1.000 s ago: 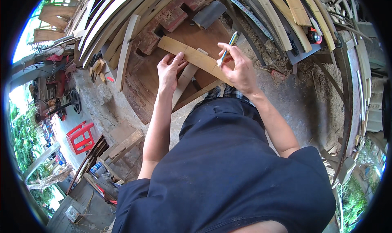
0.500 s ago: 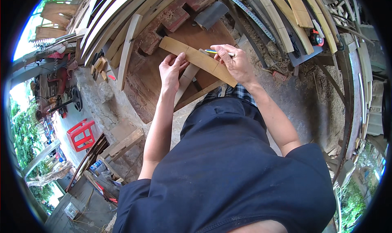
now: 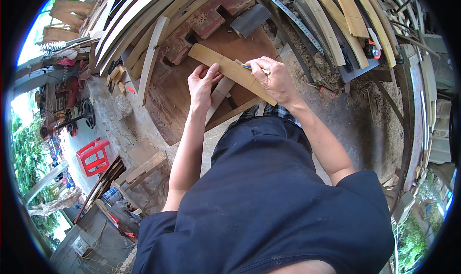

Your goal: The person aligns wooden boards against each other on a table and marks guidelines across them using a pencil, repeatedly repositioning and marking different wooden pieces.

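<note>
A flat, slightly curved wooden strip [image 3: 204,56] with thin lines across it lies slantwise in front of me. My left hand [image 3: 202,85] pinches its near edge between thumb and fingers, left of the middle. In my right hand [image 3: 276,79] is a pencil [image 3: 246,67], its visible end pointing left over the strip's far edge. That hand rests against the strip's right part, and I cannot tell whether the pencil touches the wood. A second wooden piece [image 3: 220,94] crosses below the strip, above a brown board [image 3: 165,106].
Long curved wooden strips [image 3: 149,19] are stacked far left, with more on the right beside a tape measure [image 3: 371,49]. Behind the board sits a worn red block [image 3: 205,22]. A red plastic stool [image 3: 92,157] stands at left, near offcut timber [image 3: 146,169].
My right hand has shifted slightly left and nearer, its fingers more curled around the pencil, which shows less of its length. The left hand keeps its pinch on the strip.
</note>
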Motion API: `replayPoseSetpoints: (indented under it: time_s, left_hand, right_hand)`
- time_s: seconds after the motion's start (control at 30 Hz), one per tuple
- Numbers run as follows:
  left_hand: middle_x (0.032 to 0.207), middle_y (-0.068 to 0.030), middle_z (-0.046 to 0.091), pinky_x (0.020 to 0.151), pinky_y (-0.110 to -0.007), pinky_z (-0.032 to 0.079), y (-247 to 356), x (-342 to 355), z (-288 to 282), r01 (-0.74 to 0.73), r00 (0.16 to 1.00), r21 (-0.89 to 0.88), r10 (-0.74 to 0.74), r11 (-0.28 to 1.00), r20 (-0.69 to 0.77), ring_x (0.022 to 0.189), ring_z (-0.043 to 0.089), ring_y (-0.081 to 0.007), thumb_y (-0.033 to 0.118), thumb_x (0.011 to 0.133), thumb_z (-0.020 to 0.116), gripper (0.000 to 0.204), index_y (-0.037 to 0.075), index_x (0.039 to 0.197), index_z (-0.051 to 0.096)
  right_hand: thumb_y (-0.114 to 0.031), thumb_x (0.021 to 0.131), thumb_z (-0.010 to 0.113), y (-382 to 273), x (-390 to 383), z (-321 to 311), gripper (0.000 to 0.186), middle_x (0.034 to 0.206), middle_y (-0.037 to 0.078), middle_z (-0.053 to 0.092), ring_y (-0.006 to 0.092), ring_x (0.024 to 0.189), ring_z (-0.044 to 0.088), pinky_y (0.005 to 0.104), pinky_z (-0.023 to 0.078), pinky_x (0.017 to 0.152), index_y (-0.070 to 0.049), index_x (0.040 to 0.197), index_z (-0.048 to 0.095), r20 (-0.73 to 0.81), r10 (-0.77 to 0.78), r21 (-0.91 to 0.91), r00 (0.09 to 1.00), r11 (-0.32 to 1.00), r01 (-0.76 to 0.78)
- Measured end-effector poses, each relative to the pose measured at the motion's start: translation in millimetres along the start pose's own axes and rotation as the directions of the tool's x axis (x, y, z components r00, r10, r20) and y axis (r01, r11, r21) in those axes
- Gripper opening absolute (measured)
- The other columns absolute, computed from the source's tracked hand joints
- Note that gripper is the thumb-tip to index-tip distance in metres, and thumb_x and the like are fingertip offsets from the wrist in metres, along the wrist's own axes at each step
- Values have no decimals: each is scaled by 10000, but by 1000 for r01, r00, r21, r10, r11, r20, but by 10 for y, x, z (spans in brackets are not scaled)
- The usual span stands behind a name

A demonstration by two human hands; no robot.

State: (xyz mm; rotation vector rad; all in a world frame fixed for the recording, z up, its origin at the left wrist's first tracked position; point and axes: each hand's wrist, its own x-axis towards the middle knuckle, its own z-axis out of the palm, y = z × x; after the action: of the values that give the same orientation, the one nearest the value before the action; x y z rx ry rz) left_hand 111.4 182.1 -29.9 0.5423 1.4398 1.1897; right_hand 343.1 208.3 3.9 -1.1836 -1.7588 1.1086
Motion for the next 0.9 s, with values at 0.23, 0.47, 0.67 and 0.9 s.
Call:
replayPoseSetpoints:
  time_s: [0.23,0.47,0.67,0.9]
  left_hand:
    - [1052,-97,733,846,-268,626,-7,23,2,-7,1000,30,7,1000,10,902,727,-150,138,971,753,275,-53,1154,677]
    - [1010,-100,744,830,-287,624,-19,6,17,-31,999,20,32,999,-11,874,720,-141,145,965,763,283,-62,1142,686]
    - [1011,-99,743,825,-282,624,-14,9,13,-24,1000,26,24,999,-10,877,712,-130,143,962,766,284,-59,1145,688]
    - [1008,-100,743,827,-284,626,-38,9,-10,-20,1000,3,20,1000,-19,871,711,-131,139,960,768,277,-60,1138,690]
  right_hand:
    - [-199,1009,593,25,170,96,231,994,181,730,362,892,708,430,553,786,-13,1031,728,7,-27,20,1000,999,27]
    - [-228,1023,581,-8,21,-77,264,1000,177,737,350,894,721,413,560,789,-13,1037,734,43,41,51,998,998,-43]
    - [-257,1028,583,-23,155,-19,319,1012,181,741,299,898,740,376,567,800,16,1076,740,67,59,35,996,998,-61]
    - [-288,1038,576,72,47,-140,374,1002,176,745,251,878,742,346,569,795,42,1103,738,114,60,55,992,996,-66]
